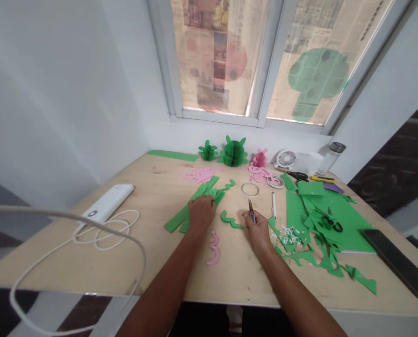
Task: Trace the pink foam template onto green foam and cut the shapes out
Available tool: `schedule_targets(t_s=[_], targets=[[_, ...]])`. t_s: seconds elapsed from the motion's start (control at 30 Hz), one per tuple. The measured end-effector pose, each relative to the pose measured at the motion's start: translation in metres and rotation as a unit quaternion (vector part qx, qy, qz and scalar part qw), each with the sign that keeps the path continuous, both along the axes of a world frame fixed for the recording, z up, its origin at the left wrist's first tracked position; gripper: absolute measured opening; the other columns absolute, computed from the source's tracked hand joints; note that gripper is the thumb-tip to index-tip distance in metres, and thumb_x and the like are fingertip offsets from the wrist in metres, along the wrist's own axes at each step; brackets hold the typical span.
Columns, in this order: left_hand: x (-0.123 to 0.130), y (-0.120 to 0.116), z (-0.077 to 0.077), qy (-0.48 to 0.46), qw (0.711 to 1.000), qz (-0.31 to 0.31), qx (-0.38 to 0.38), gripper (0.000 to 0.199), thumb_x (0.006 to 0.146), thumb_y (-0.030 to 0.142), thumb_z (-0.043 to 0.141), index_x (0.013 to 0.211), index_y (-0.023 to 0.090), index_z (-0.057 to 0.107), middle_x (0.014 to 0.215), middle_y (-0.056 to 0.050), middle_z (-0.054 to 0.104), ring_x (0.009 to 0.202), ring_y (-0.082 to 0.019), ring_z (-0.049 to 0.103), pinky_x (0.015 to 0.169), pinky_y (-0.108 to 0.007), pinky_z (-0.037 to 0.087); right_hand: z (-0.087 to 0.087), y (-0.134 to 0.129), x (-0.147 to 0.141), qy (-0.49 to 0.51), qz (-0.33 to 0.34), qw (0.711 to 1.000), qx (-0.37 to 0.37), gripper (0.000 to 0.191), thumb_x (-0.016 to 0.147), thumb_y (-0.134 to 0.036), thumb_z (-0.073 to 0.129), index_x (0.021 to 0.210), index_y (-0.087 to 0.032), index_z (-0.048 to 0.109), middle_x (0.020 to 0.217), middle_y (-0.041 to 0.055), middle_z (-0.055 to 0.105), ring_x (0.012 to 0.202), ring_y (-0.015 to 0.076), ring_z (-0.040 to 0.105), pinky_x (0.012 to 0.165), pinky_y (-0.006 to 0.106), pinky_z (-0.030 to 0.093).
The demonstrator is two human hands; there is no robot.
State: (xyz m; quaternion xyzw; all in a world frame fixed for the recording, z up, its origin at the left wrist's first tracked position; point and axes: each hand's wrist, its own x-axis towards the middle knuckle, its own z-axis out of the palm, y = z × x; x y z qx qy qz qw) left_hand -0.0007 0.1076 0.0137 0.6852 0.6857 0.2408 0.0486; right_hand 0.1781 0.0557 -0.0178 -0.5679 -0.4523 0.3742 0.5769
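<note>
My left hand (202, 213) lies over a bundle of green paper strips (176, 220), its fingers curled onto them. My right hand (257, 231) is closed around a small tool with dark pointed jaws and bluish handles (251, 211), which looks like pliers, jaws pointing away from me. Between the hands lies a wavy green paper cutout (230, 220), its right end close to my right fingers. Nearer me is a wavy pink cutout (213, 250). Another green wavy piece (230, 185) lies beyond my left hand.
Green sheets (352, 220), black scissors (331, 223), scraps (302, 256) and a phone (398, 262) lie right. Tape rings (250, 194), a white pen (273, 204) and pink cutouts (200, 175) are ahead. Paper honeycomb figures (233, 153) stand behind. A power bank (109, 202) and cable lie left.
</note>
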Motion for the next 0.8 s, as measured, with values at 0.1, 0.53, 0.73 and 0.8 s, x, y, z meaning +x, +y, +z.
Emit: schedule_targets(t_s=[0.1,0.53,0.73,0.8], targets=[[-0.002,0.0,0.003,0.016,1.0,0.015,0.001,0.023,0.088,0.019,0.047,0.089,0.018,0.07,0.093,-0.012,0.073,0.097,-0.029,0.063,0.092,-0.043,0.036,-0.002,0.001,0.0,-0.003,0.001,1.0,-0.002,0.029,0.072,-0.045,0.063,0.07,-0.017,0.064,0.05,-0.007,0.04,0.05,0.012,0.035,0.049,0.025,0.027],[-0.008,0.001,0.011,-0.017,0.999,0.031,0.012,0.024,0.089,0.025,0.049,0.099,0.02,0.07,0.098,-0.007,0.075,0.098,-0.024,0.067,0.087,-0.032,0.044,-0.003,0.002,-0.002,-0.021,0.021,1.0,0.008,0.026,0.074,-0.042,0.06,0.067,-0.017,0.061,0.052,-0.0065,0.04,0.052,0.0126,0.036,0.052,0.025,0.029],[-0.019,0.036,0.031,0.008,0.998,0.051,-0.042,0.025,0.085,0.024,0.051,0.099,0.022,0.071,0.102,-0.008,0.074,0.101,-0.026,0.067,0.082,-0.033,0.046,-0.002,0.002,-0.002,-0.031,0.026,0.999,0.006,0.025,0.074,-0.041,0.059,0.066,-0.018,0.061,0.051,-0.0063,0.042,0.052,0.0129,0.038,0.053,0.025,0.029],[-0.019,0.054,0.035,0.014,0.996,0.059,-0.068,0.023,0.083,0.024,0.053,0.096,0.021,0.072,0.099,-0.01,0.075,0.101,-0.029,0.066,0.081,-0.035,0.046,-0.001,0.001,-0.003,-0.037,0.024,0.999,0.007,0.025,0.074,-0.041,0.058,0.065,-0.018,0.06,0.051,-0.0063,0.041,0.052,0.0129,0.038,0.053,0.025,0.029]])
